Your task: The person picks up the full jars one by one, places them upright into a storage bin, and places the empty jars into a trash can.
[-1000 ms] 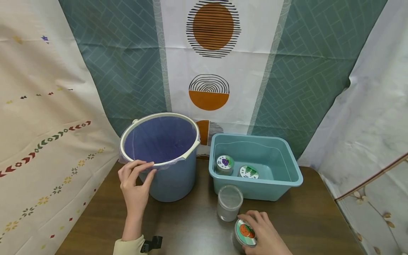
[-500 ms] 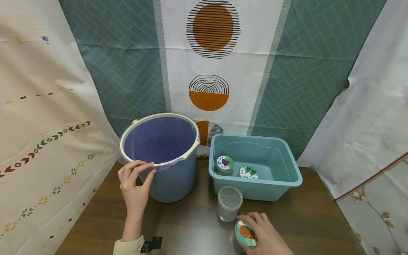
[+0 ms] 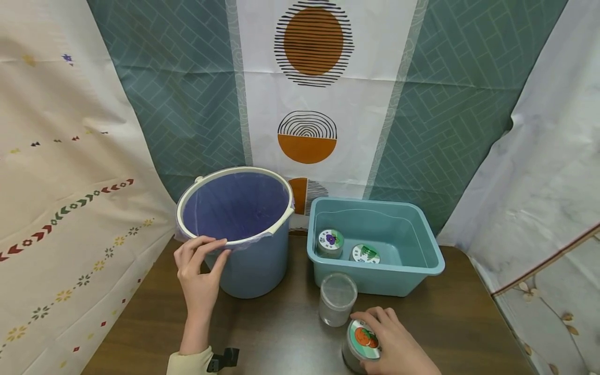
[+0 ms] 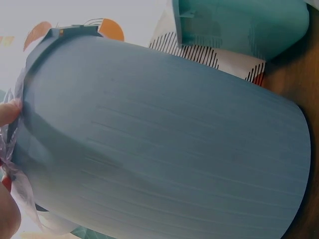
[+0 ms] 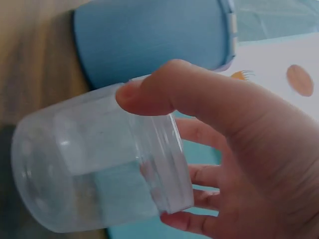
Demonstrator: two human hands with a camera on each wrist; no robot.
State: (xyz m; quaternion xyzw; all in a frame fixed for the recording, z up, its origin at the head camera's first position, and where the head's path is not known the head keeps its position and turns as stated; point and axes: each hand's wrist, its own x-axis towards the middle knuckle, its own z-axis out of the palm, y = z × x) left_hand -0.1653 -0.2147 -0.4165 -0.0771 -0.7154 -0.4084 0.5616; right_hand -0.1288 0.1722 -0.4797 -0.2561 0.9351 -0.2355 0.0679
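At the left stands a blue trash bin with a cream rim and a thin clear liner folded over it. My left hand pinches the front of that rim, the thumb outside on the liner. At the lower right my right hand grips a clear plastic jar round its lid, which has a green label with orange fruit. In the right wrist view the jar's see-through body shows, with the thumb and fingers on opposite sides of the lid. A second clear jar with a plain lid stands just behind it.
Behind the jars is a teal tub. Inside it are a jar with a purple-flower lid and one with a green-plant lid. Patterned cloth hangs behind the brown table.
My right hand and the jar it grips have shifted slightly to the right. My left hand has stayed on the bin's rim.
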